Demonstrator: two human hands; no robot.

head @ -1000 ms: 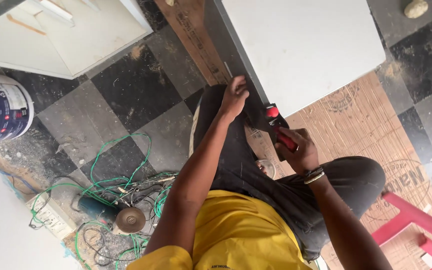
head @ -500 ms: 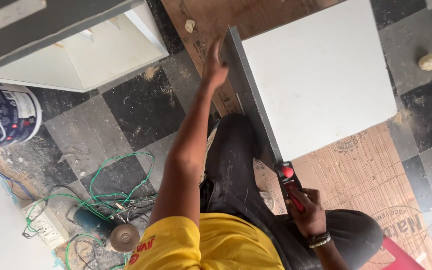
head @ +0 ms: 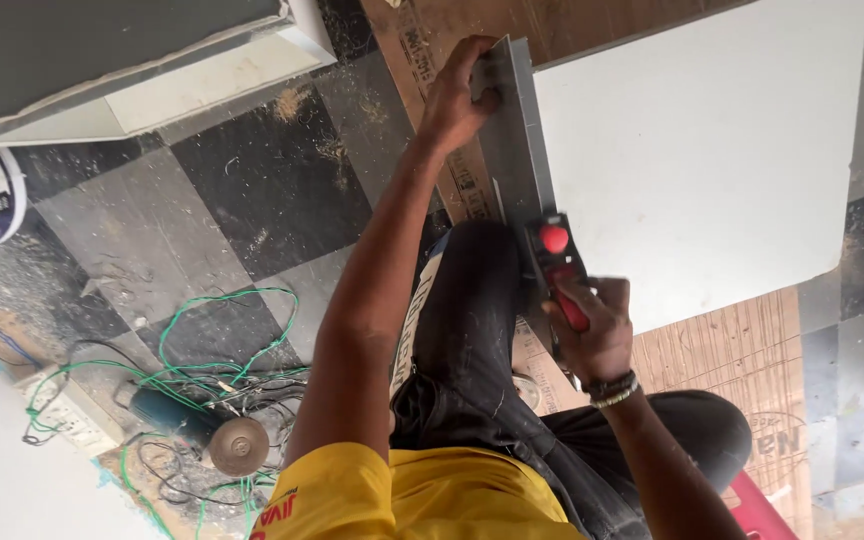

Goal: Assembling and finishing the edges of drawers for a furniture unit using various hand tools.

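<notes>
The white board (head: 702,150) lies flat over cardboard sheets (head: 722,350) on the chequered floor, its grey edge strip (head: 517,150) facing the person; no mark or cut on it can be made out, so the work along that edge looks to be at its start. The left hand (head: 457,95) reaches far out, arm nearly straight, fingers wrapped round the strip's far corner. The right hand (head: 597,325) sits close to the knee, wrist bent, fist closed on a red-handled tool (head: 557,260) pressed to the strip's near end. An angle grinder (head: 202,435) rests among green wires, well apart
</notes>
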